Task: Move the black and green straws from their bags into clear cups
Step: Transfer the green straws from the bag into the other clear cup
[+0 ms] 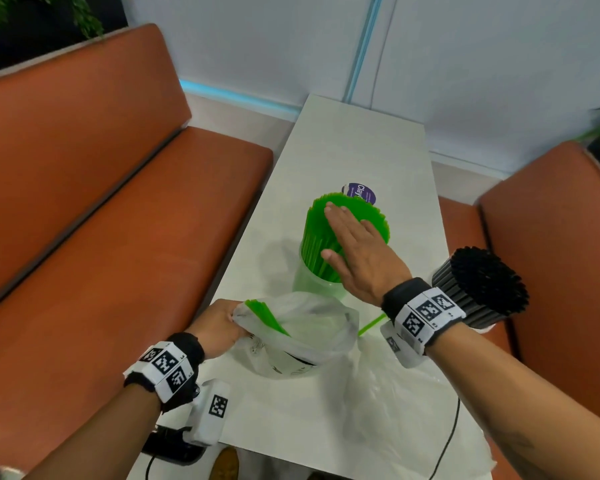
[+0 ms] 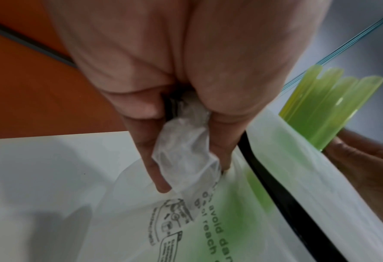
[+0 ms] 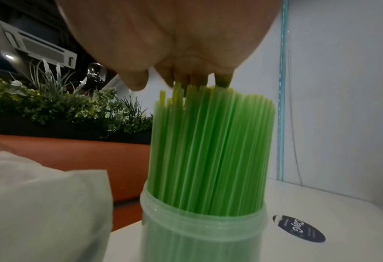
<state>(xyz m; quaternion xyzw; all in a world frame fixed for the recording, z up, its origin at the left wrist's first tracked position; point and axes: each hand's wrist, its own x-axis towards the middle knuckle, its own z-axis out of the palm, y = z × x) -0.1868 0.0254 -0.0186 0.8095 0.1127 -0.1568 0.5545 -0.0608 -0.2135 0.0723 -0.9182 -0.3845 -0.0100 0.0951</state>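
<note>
A clear cup (image 1: 312, 282) (image 3: 199, 234) in the middle of the white table (image 1: 343, 147) holds a thick bundle of green straws (image 1: 317, 230) (image 3: 210, 145). My right hand (image 1: 354, 251) (image 3: 186, 53) lies flat, fingers straight, pressing on the straw tops. My left hand (image 1: 215, 327) (image 2: 163, 88) pinches the bunched edge of a plastic bag (image 1: 302, 337) (image 2: 186, 150) with a few green straws (image 1: 265, 315) (image 2: 320, 106) sticking out. Black straws (image 1: 482, 285) stand in a cup at the right table edge, behind my right wrist. One loose green straw (image 1: 371, 323) lies on the table.
An empty clear bag (image 1: 395, 393) lies flat near the front right. A round purple sticker (image 1: 359, 192) (image 3: 300, 228) sits behind the green cup. Orange benches (image 1: 101, 202) flank the table. A black cable (image 1: 447, 438) runs over the front edge.
</note>
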